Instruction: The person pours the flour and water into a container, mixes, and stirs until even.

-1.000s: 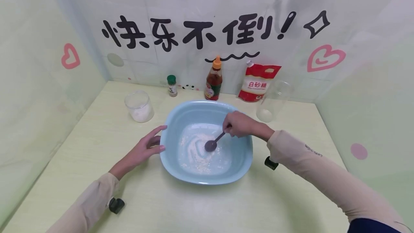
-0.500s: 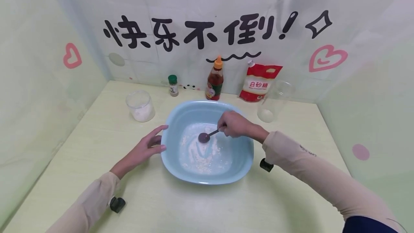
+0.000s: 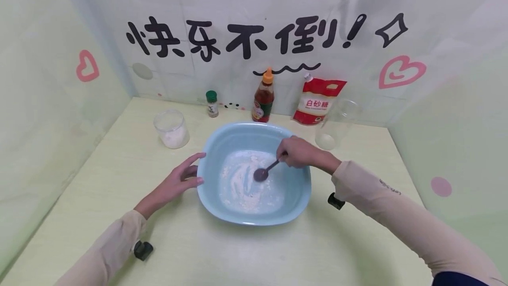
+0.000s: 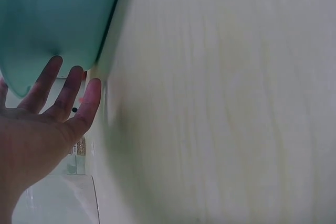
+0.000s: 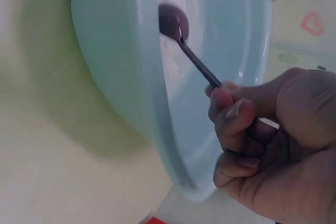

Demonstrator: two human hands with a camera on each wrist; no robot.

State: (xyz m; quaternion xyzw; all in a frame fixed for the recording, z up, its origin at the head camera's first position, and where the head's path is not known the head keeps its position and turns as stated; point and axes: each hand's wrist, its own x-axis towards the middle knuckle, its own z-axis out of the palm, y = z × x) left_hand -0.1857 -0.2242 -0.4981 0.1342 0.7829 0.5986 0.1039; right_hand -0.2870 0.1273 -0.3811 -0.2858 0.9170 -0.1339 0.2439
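A light blue basin (image 3: 294,195) stands on the table, with white powder (image 3: 248,197) spread in streaks over its floor. My right hand (image 3: 299,152) reaches over the far right of the basin and pinches the handle of a dark brown spoon (image 3: 260,174); its bowl is down among the powder. In the right wrist view, the thumb and index finger hold the handle's end (image 5: 202,69), other fingers curled beneath. My left hand (image 3: 174,184) is at the basin's left side, thumb and index finger at the rim. Its fingers (image 4: 65,95) stretch out against the outer wall in the left wrist view.
Behind the basin stand a clear jar of white powder (image 3: 172,133), a small green-capped shaker (image 3: 212,105), an orange-capped sauce bottle (image 3: 263,100) and a red-and-white sugar pouch (image 3: 316,104). A tall clear glass container (image 3: 329,131) stands at back right. Walls close in the table on three sides.
The spoon first swept left and away through the powder, then came back right and nearer, my right hand going with it. The left hand and basin have stayed in place.
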